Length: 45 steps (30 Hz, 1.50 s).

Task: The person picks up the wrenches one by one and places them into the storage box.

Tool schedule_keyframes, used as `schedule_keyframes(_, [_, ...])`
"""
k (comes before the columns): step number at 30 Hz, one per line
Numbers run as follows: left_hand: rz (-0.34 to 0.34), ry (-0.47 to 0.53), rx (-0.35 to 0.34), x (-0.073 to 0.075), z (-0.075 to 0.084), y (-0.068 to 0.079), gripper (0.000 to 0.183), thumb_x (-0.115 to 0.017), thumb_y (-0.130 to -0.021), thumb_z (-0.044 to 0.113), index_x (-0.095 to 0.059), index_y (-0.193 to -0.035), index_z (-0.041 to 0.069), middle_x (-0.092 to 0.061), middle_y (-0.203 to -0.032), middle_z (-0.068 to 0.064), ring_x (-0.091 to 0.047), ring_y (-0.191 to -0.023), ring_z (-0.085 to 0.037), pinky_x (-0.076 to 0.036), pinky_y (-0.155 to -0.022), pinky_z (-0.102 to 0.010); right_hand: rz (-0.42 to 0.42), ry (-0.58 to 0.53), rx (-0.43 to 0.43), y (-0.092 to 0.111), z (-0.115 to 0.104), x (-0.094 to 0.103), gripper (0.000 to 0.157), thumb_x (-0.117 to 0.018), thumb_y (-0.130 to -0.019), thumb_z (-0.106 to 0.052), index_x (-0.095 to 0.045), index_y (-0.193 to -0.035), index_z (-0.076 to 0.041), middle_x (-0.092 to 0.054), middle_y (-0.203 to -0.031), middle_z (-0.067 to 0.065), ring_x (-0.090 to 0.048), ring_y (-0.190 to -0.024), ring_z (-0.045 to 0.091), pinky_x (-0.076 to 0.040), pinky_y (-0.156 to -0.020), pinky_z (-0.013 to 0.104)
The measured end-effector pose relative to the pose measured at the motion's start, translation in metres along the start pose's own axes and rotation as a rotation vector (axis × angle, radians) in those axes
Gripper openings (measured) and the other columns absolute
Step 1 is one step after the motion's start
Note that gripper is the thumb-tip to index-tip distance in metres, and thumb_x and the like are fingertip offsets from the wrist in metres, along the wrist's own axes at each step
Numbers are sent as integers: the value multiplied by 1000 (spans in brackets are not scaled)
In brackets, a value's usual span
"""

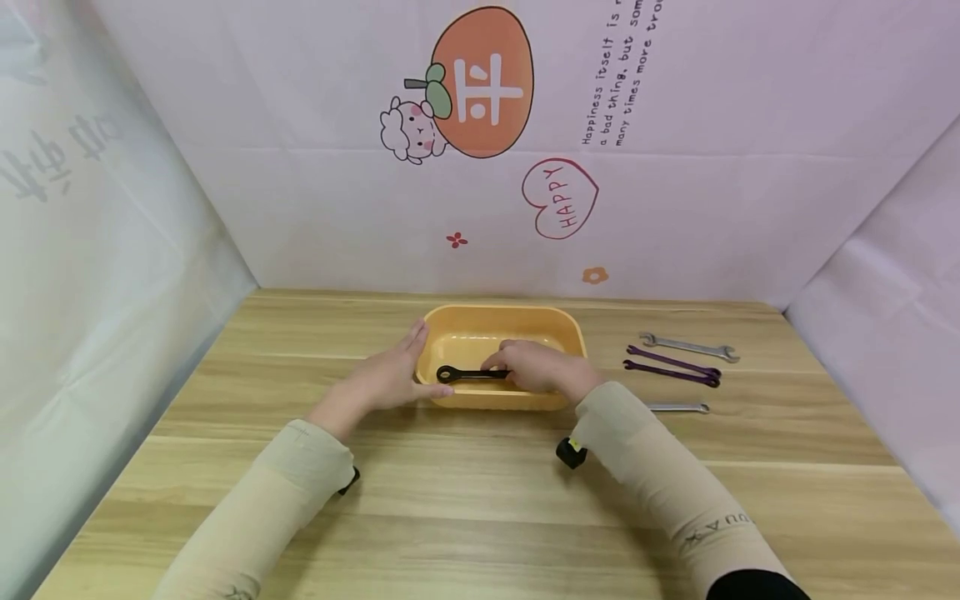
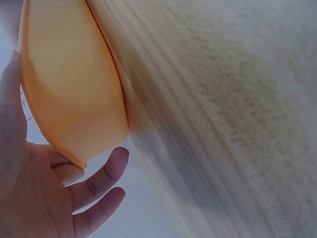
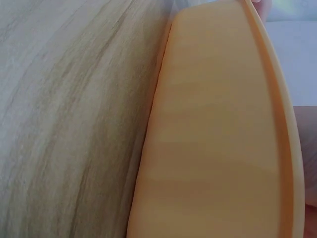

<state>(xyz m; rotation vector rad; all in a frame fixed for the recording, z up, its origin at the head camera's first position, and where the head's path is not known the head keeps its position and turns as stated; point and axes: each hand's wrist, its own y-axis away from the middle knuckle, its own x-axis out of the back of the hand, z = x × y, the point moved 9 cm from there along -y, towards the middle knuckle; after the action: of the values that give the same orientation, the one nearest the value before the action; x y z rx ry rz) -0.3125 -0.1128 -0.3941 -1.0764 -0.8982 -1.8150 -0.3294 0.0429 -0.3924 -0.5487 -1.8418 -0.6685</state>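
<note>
A yellow plastic basin (image 1: 502, 401) sits on the wooden table. Inside it lies a black wrench (image 1: 472, 375), its ring end toward the left. My right hand (image 1: 536, 367) reaches over the near rim and pinches the wrench's shaft; the other end is hidden under that hand. At the basin's left end my left hand (image 1: 390, 375) holds the rim, thumb along the near edge and fingers up the left side. In the left wrist view, bent fingers (image 2: 96, 183) come round the basin's corner. The right wrist view is filled mostly by the basin's outer wall (image 3: 213, 129).
Right of the basin lie a silver open-ended wrench (image 1: 690, 346), two purple wrenches (image 1: 672, 367) and another silver wrench (image 1: 678, 408), partly hidden by the right sleeve. A printed white cloth (image 1: 337, 225) hangs behind the table's back edge.
</note>
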Motion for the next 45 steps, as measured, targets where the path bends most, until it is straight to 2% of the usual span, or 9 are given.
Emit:
schedule_keyframes(12, [2, -35, 15, -1, -2, 0, 120, -63, -88, 73, -1, -164, 4, 7, -171, -9, -47, -137, -45, -49, -101, -55, 15, -23, 18, -6, -2, -3, 39, -62, -95, 9, -72, -129, -7, -66, -106, 9, -64, -101, 24, -53, -92, 40])
schedule_keyframes(19, [7, -38, 14, -1, -3, -2, 120, -63, -88, 73, -1, -164, 4, 6, -171, -9, -45, -139, -44, -46, -104, -55, 17, -29, 10, -9, 1, -6, 41, -61, -95, 10, -72, -130, -8, -65, -104, 7, -63, -99, 22, -53, -91, 39])
schedule_keyframes(28, [-7, -39, 23, -1, -3, -3, 121, -62, -88, 74, 1, -164, 5, 8, -171, -9, -48, -136, -44, -50, -101, -54, 11, -43, 9, -10, 0, -8, 39, -62, -95, 9, -73, -128, -8, -66, -102, 5, -60, -94, 19, -53, -89, 37])
schedule_keyframes(45, [-2, -40, 25, -1, -3, -2, 120, -64, -88, 72, 0, -164, 5, 6, -171, -9, -48, -136, -43, -48, -102, -53, 10, -84, 20, -11, 1, -8, 40, -66, -94, 9, -73, -129, -9, -68, -101, 4, -61, -91, 16, -54, -87, 34])
